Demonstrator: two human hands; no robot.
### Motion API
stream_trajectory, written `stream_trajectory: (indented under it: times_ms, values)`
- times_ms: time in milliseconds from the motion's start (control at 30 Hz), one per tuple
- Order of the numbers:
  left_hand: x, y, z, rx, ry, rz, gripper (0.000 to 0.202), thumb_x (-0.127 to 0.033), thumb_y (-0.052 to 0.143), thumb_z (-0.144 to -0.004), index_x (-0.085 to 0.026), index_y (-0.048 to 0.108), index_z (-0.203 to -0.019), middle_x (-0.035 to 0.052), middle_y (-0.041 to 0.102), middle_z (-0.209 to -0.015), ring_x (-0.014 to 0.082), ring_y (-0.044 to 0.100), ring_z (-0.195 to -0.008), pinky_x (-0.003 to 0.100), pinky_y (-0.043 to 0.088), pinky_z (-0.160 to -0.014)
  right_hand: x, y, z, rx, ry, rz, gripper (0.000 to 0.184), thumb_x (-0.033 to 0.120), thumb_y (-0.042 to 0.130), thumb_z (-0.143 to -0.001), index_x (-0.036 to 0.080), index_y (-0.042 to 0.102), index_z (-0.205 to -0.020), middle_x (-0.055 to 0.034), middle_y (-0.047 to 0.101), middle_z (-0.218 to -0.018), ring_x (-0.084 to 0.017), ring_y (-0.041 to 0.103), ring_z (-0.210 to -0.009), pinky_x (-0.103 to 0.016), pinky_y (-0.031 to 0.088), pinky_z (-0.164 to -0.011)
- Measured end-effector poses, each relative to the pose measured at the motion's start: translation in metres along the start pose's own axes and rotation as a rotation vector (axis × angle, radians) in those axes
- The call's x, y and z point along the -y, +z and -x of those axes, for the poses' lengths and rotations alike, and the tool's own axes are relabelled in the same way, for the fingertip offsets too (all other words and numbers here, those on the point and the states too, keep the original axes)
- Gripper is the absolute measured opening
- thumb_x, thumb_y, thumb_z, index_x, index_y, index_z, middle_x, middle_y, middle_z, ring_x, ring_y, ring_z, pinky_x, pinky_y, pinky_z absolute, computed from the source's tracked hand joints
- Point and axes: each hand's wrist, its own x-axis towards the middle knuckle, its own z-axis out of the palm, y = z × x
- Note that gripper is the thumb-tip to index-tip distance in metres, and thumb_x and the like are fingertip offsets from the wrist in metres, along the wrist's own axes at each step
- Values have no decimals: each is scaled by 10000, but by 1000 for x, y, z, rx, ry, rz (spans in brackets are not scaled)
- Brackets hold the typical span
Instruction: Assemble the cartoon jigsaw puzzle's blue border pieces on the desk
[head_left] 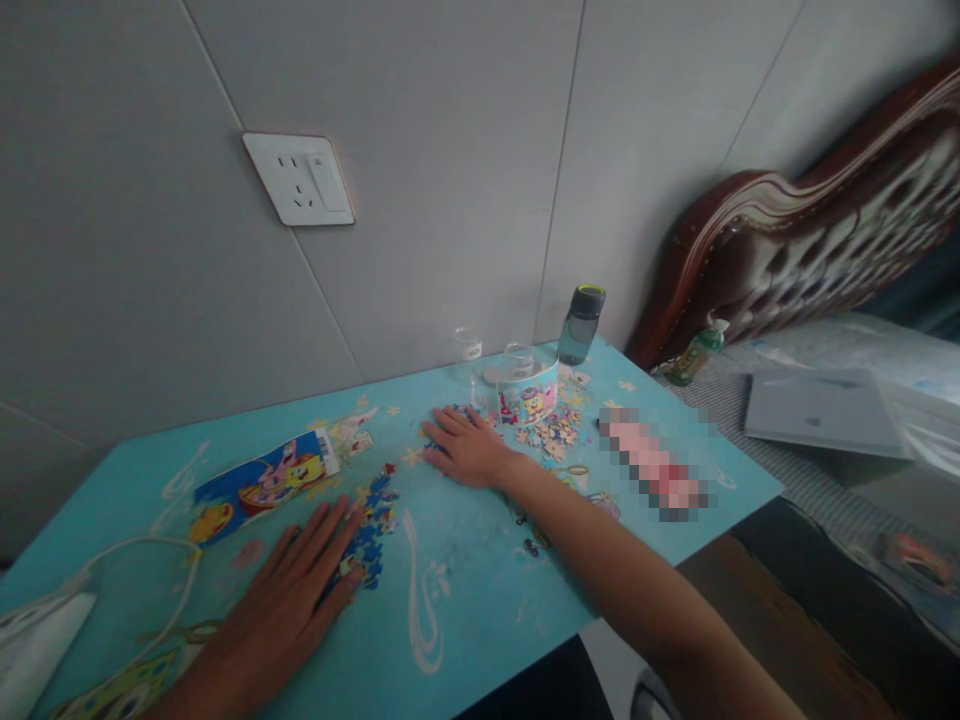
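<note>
Plainly, watching from my end of the feed, I see both hands palm down and unclenched, gripping nothing that I can make out. The left hand (304, 570) lies beside and partly over the blue puzzle section (373, 535), left of the worktop's middle; the right hand (469, 450) covers part of a patch of blue pieces (463, 408) farther back. I'd keep the fingers flat and the pressure light, since a hard sideways push could buckle the section or scatter pieces. The turquoise worktop (487, 610) also carries a picture card (277, 475), a printed tub (531, 397) beside a loose heap (559, 432) and a dark bottle (579, 332). Behind runs a grey panelled wall (450, 200) with a socket (298, 180); a tufted headboard (825, 230) stands to the right.
</note>
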Motion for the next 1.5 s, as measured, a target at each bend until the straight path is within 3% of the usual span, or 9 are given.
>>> stream_trajectory:
  times_ms: [167, 333, 467, 633, 967, 1200, 1300, 1500]
  values:
    - [1, -5, -1, 41, 14, -3, 703, -462, 401, -999, -299, 65, -1594, 22, 174, -1650, 279, 226, -1509, 531, 242, -1216, 5, -8, 5, -57, 0, -23, 571, 523, 225, -1053, 233, 376, -1520, -99, 350, -1603, -268, 275, -1489, -524, 118, -1225]
    - [-4, -17, -3, 64, 30, 34, 684, -450, 390, -1009, -312, 61, -1593, 9, 156, -1655, 272, 224, -1511, 529, 258, -1214, 15, -13, 24, -88, 153, -62, 620, 569, 207, -1037, 225, 350, -1532, -128, 284, -1628, -310, 225, -1505, -582, 142, -1203]
    - [-8, -31, -6, 75, 4, 81, 641, -418, 352, -1027, -318, 68, -1592, 5, 119, -1663, 272, 243, -1506, 526, 272, -1211, 19, -6, 31, -41, 254, -69, 668, 594, 237, -1022, 203, 297, -1560, -164, 207, -1646, -333, 130, -1528, -611, 69, -1203]
    - [-5, -39, -14, 47, 35, 64, 643, -438, 394, -1016, -341, 115, -1587, 1, 128, -1665, 295, 289, -1487, 513, 352, -1170, 23, 2, 17, 9, 269, -66, 688, 591, 279, -1017, 167, 303, -1559, -185, 166, -1651, -327, 105, -1532, -567, 96, -1212]
    - [6, -21, -21, -57, 124, 60, 644, -473, 477, -987, -366, 219, -1567, 3, 198, -1653, 311, 383, -1432, 498, 407, -1129, 21, -2, 3, -25, 231, -38, 630, 547, 374, -1009, 172, 395, -1516, -157, 249, -1635, -296, 188, -1519, -502, 166, -1221]
    - [4, -18, -17, -128, 133, 20, 641, -481, 477, -987, -362, 228, -1565, 3, 258, -1633, 294, 424, -1409, 481, 438, -1109, 13, -13, -2, -106, 146, 51, 518, 501, 328, -1042, 220, 516, -1433, -106, 396, -1573, -262, 248, -1501, -512, 130, -1236]
    - [3, -20, -16, -151, 129, 27, 634, -486, 484, -987, -368, 242, -1561, 3, 288, -1621, 288, 445, -1397, 471, 433, -1115, 17, -16, 6, -132, 197, 98, 526, 489, 318, -1045, 221, 483, -1466, -111, 367, -1589, -277, 243, -1504, -522, 162, -1231]
    - [2, -20, -16, -144, 142, 70, 634, -471, 472, -999, -348, 220, -1568, 6, 263, -1627, 279, 401, -1430, 467, 412, -1138, 30, -1, 33, -88, 399, 161, 668, 571, 335, -1011, 165, 373, -1540, -211, 362, -1568, -372, 250, -1491, -538, 325, -1151]
